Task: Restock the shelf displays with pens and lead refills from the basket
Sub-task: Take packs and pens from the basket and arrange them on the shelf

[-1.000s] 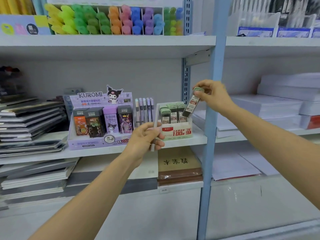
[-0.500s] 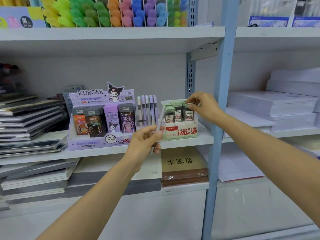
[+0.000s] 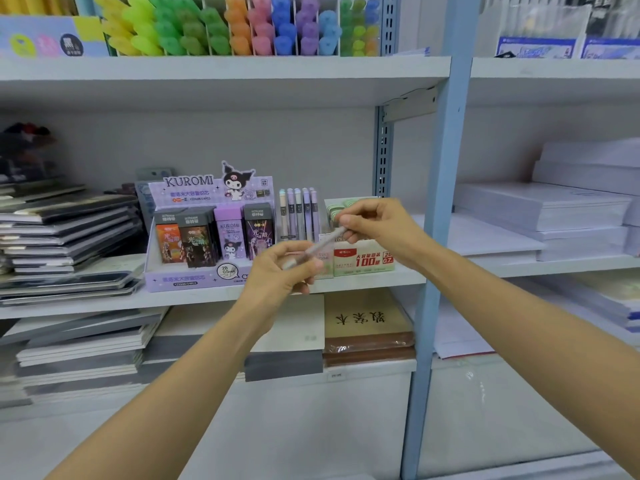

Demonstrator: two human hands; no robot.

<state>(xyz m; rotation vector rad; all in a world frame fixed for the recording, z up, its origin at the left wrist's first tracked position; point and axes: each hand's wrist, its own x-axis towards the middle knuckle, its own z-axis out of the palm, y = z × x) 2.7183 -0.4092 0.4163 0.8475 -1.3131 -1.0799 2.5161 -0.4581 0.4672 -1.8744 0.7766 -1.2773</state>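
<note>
A slim pale pen slants between my two hands in front of the middle shelf. My left hand grips its lower end, and my right hand pinches its upper end. Behind them a small pen stand holds several pastel pens upright. Right of it sits the white lead refill box with red print, green-capped refills showing at its top, partly hidden by my right hand. The purple Kuromi display with lead refill cases stands to the left. No basket is in view.
A blue shelf post rises just right of my right hand. Stacks of notebooks fill the left of the shelf, white paper reams the right. Coloured highlighters line the shelf above. Brown and grey books lie below.
My right hand let go of the lead refill in the white box, then came left and down to take the upper end of the pen that my left hand holds.
</note>
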